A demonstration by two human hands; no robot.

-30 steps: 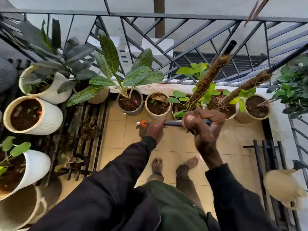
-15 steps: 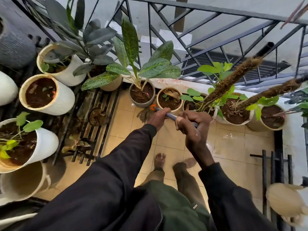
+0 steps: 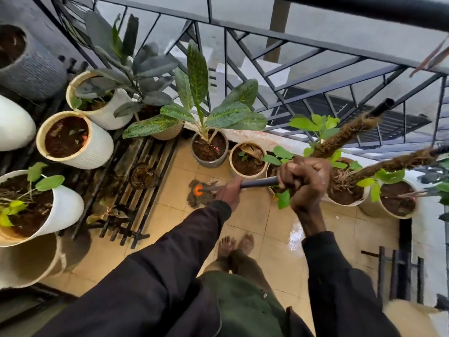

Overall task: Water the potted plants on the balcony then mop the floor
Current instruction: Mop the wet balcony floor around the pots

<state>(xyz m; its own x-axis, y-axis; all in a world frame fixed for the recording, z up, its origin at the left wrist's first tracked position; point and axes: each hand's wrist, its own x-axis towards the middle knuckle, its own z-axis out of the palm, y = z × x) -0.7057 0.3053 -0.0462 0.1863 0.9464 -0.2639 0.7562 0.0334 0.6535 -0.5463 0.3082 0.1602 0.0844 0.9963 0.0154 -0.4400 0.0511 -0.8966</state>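
Note:
Both hands grip a dark mop handle (image 3: 260, 183). My left hand (image 3: 229, 192) holds it low, close to the mop head. My right hand (image 3: 305, 181) is curled round the handle higher up. The grey stringy mop head (image 3: 202, 194), with an orange collar, lies on the beige tiled floor (image 3: 252, 215) in front of a grey pot (image 3: 209, 152) with a broad-leaved plant. Beside it stands a cream pot (image 3: 247, 161), then more pots (image 3: 398, 203) with moss poles along the ledge on the right.
White ribbed pots (image 3: 75, 139) stand on a black slatted rack (image 3: 136, 190) at left. A black metal railing (image 3: 291, 57) closes the balcony ahead. A wet patch (image 3: 295, 235) shines on the tiles near my bare feet (image 3: 234, 243). Another black rack (image 3: 398, 271) stands at right.
The view has swung so the pots sit further right and lower. The mop head has slid left across the tiles, and both hands moved with the handle.

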